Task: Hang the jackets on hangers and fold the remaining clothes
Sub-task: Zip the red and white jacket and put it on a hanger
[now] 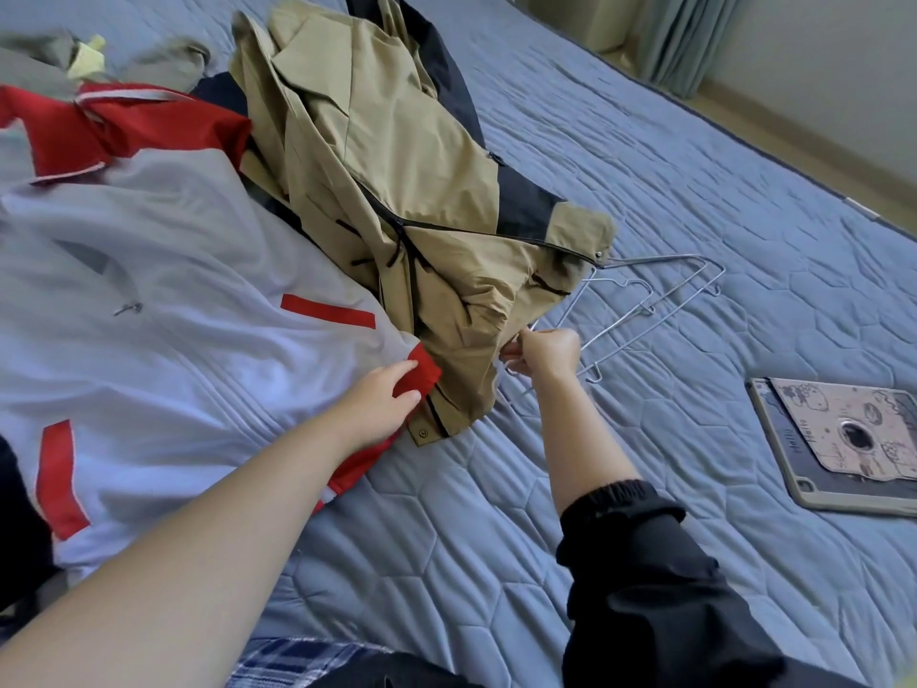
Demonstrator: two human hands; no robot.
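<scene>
Bed: the blue-grey quilted bed (620, 156) carries every item.
White jacket: the white zip-up fabric jacket with red panels (173, 300) lies spread flat at the left.
Tan jacket: the crumpled tan-and-black shell jacket (377, 156) is heaped mid-bed, overlapping the white jacket's edge.
Tablet: the flat tablet in a patterned beige case (838, 439) lies at the right, well apart from the clothes.
Hangers: the silver wire hangers (660, 295) lie on the bed, partly under the tan jacket.
Left hand (382, 399): grips the white jacket's red hem.
Right hand (546, 352): pinches one hanger's wire just beside the tan jacket.
</scene>
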